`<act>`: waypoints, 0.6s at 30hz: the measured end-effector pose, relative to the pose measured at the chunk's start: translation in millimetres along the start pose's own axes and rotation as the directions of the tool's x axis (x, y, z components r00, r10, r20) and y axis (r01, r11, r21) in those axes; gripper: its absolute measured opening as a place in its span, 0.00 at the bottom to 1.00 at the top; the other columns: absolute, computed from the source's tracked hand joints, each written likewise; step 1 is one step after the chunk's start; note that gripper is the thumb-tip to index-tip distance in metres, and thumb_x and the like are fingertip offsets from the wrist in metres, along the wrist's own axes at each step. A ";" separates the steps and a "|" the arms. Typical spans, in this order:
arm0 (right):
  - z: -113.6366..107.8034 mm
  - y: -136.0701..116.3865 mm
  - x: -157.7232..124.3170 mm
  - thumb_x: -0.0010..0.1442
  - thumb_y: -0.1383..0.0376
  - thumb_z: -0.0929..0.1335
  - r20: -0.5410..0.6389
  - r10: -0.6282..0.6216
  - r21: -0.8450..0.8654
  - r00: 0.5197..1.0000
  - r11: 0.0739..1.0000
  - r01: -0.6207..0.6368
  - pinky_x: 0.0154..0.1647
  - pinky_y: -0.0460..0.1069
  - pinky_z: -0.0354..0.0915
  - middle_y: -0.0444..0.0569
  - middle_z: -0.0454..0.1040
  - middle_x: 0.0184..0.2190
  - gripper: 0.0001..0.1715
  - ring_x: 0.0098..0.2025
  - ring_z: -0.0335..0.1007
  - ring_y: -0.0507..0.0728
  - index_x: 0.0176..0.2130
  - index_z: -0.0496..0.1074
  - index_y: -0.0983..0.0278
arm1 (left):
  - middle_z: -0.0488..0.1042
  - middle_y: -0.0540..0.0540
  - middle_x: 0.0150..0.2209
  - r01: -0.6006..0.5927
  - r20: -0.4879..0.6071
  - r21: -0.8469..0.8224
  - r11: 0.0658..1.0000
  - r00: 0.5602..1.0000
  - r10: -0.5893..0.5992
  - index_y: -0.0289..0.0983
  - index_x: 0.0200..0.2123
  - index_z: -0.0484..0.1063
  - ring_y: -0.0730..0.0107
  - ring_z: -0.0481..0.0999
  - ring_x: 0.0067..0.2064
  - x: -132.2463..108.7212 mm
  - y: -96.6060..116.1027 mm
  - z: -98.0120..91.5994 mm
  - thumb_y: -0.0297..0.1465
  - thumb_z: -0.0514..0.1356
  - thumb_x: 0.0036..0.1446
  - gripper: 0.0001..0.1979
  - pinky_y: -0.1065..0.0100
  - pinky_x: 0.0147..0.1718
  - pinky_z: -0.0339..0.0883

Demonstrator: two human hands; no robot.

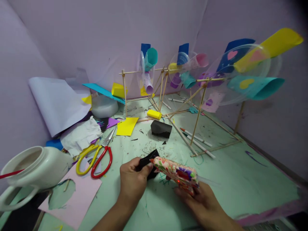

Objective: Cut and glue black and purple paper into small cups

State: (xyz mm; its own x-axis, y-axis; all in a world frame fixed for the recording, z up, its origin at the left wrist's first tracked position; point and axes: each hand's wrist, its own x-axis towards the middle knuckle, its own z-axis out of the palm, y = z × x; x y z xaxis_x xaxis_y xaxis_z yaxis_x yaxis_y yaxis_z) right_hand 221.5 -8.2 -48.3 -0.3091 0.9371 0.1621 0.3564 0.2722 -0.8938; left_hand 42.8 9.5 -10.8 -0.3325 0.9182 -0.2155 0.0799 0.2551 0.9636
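Observation:
My left hand is closed on a small piece of black paper, pinched between thumb and fingers just above the green table. My right hand grips a glue gun with a floral pattern, its orange nozzle touching the black paper. Another folded black paper piece lies on the table further back, next to a yellow paper roll.
Wooden stick frames with clear plastic wheels and coloured paper blades stand at the back and right. Red and yellow scissors, a pink sheet, a white jug, crumpled paper and loose pens lie about.

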 end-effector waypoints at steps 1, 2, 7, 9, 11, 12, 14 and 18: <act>-0.2 0.0 -0.2 0.58 0.60 0.63 0.018 -0.019 -0.012 1.000 1.000 0.019 0.35 0.48 0.71 0.50 0.76 0.33 0.13 0.34 0.73 0.57 0.38 0.74 0.61 | 0.72 0.51 0.15 -0.021 -0.015 0.029 0.999 1.000 0.021 0.34 0.16 0.71 0.72 0.69 0.20 0.0 -0.8 0.0 0.30 0.64 0.37 0.07 0.74 0.19 0.61; -0.3 -0.2 -0.5 0.58 0.60 0.62 0.038 -0.030 -0.020 0.999 0.999 0.031 0.35 0.48 0.71 0.50 0.76 0.34 0.14 0.35 0.73 0.58 0.40 0.73 0.61 | 0.71 0.52 0.15 -0.038 -0.030 0.059 0.998 0.999 0.039 0.34 0.15 0.71 0.73 0.67 0.20 0.2 -1.4 0.2 0.30 0.64 0.37 0.07 0.74 0.19 0.59; 0.3 -1.7 -1.8 0.59 0.63 0.62 0.041 -0.067 -0.008 0.997 0.998 0.067 0.35 0.48 0.72 0.51 0.76 0.37 0.19 0.35 0.74 0.57 0.50 0.67 0.62 | 0.70 0.52 0.15 -0.063 -0.055 0.122 0.990 0.996 0.070 0.34 0.15 0.70 0.73 0.66 0.21 -0.3 -3.3 1.6 0.29 0.62 0.39 0.06 0.74 0.19 0.58; 0.7 -1.6 -1.3 0.60 0.63 0.62 0.051 -0.078 0.004 0.996 0.997 0.078 0.38 0.48 0.72 0.50 0.76 0.41 0.21 0.36 0.74 0.57 0.52 0.66 0.60 | 0.69 0.52 0.15 -0.078 -0.048 0.127 0.989 0.995 0.085 0.34 0.16 0.71 0.73 0.66 0.21 -1.6 -4.5 1.9 0.29 0.62 0.40 0.06 0.74 0.20 0.59; 0.9 -0.8 -0.4 0.59 0.64 0.62 0.058 -0.089 0.010 0.994 0.996 0.088 0.41 0.47 0.71 0.50 0.74 0.44 0.22 0.40 0.74 0.57 0.54 0.64 0.58 | 0.68 0.53 0.15 -0.096 -0.044 0.123 0.988 0.994 0.102 0.34 0.16 0.70 0.74 0.65 0.21 -2.8 -5.9 2.0 0.29 0.63 0.40 0.06 0.75 0.20 0.58; 1.0 -0.3 0.0 0.59 0.64 0.62 0.056 -0.095 0.011 0.994 0.995 0.095 0.42 0.47 0.71 0.50 0.73 0.46 0.23 0.42 0.73 0.57 0.54 0.63 0.58 | 0.67 0.53 0.15 -0.102 -0.048 0.117 0.988 0.993 0.108 0.35 0.16 0.70 0.74 0.65 0.21 -3.2 -6.6 2.0 0.28 0.63 0.40 0.06 0.75 0.19 0.57; 1.1 0.4 0.6 0.59 0.64 0.62 0.061 -0.095 0.006 0.994 0.995 0.095 0.43 0.47 0.70 0.50 0.73 0.47 0.23 0.44 0.72 0.57 0.55 0.63 0.58 | 0.66 0.54 0.14 -0.108 -0.046 0.111 0.988 0.992 0.114 0.35 0.15 0.69 0.75 0.64 0.21 -3.4 -7.6 1.9 0.28 0.63 0.40 0.07 0.75 0.19 0.57; 0.6 1.2 -0.1 0.59 0.63 0.62 0.062 -0.087 -0.046 0.994 0.995 0.090 0.42 0.48 0.71 0.51 0.73 0.46 0.24 0.43 0.73 0.59 0.55 0.62 0.60 | 0.66 0.53 0.14 -0.111 -0.041 0.117 0.987 0.992 0.116 0.35 0.15 0.69 0.74 0.63 0.20 -2.8 -6.4 1.8 0.30 0.63 0.40 0.09 0.75 0.19 0.56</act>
State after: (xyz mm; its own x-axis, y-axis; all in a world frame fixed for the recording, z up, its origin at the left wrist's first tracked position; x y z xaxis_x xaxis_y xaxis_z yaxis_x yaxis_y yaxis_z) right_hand 221.4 -8.1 -49.6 -0.3930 0.8946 0.2129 0.3671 0.3649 -0.8556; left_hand 44.9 5.8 -16.6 -0.3592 0.9284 -0.0952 0.2254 0.1853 0.9565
